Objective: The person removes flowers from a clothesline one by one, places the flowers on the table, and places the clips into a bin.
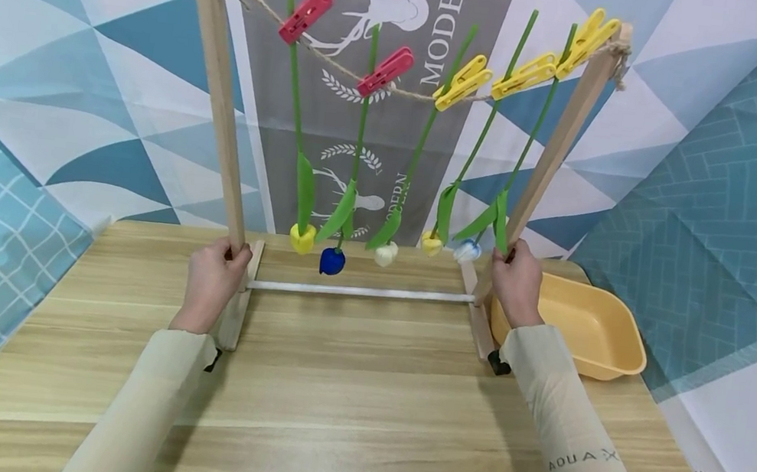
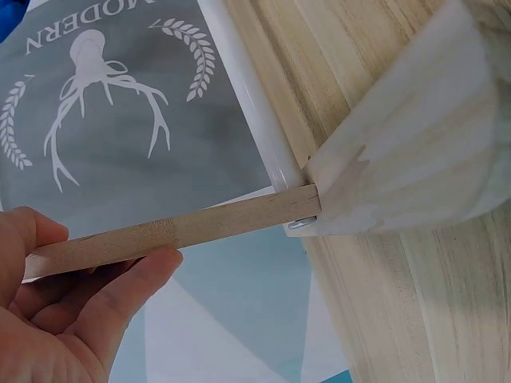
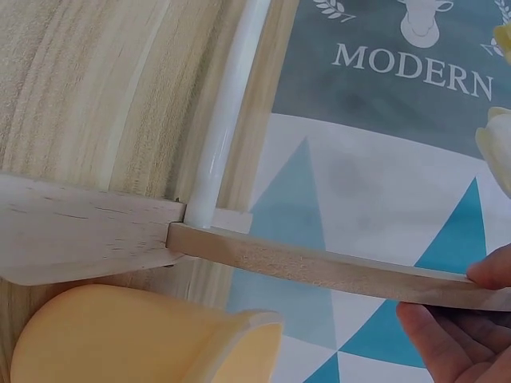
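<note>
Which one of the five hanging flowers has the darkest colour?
The dark blue flower, second from the left; the others are two yellow flowers, one white flower and one white-and-blue flower.

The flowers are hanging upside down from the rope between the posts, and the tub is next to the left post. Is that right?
Not quite: the head view shows the tub next to the right post, not the left post. The flowers do hang upside down from the rope between them.

Head view looks forward, down; close wrist views share the white rod.
</note>
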The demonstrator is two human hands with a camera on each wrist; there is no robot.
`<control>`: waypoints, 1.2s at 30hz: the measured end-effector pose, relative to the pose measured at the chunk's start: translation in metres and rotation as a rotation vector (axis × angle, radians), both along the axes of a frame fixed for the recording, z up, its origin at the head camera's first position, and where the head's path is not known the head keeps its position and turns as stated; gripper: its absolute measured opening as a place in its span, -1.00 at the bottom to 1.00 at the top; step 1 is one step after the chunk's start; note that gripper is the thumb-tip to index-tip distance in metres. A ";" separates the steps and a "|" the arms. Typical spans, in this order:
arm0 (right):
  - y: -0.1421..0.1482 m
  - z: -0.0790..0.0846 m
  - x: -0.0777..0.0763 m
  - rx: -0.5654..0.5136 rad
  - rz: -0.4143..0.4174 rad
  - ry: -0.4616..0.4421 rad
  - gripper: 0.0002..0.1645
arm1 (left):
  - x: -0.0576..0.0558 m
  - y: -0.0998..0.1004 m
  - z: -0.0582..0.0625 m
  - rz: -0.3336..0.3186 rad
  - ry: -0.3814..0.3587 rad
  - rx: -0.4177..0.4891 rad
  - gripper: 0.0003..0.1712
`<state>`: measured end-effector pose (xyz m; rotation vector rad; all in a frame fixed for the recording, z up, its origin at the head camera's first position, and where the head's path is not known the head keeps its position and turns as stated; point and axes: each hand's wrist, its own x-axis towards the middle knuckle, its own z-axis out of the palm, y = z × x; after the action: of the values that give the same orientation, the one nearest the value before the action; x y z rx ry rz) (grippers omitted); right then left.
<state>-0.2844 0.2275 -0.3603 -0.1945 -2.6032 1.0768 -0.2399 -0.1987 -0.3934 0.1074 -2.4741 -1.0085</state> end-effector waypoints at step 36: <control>0.004 0.005 0.032 -0.065 -0.047 0.033 -0.51 | 0.034 0.000 0.008 0.018 -0.076 0.158 -0.53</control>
<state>-0.2528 0.2313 -0.3549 -0.2500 -2.5241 1.1392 -0.2060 -0.1989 -0.3858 0.2215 -2.4531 -1.2116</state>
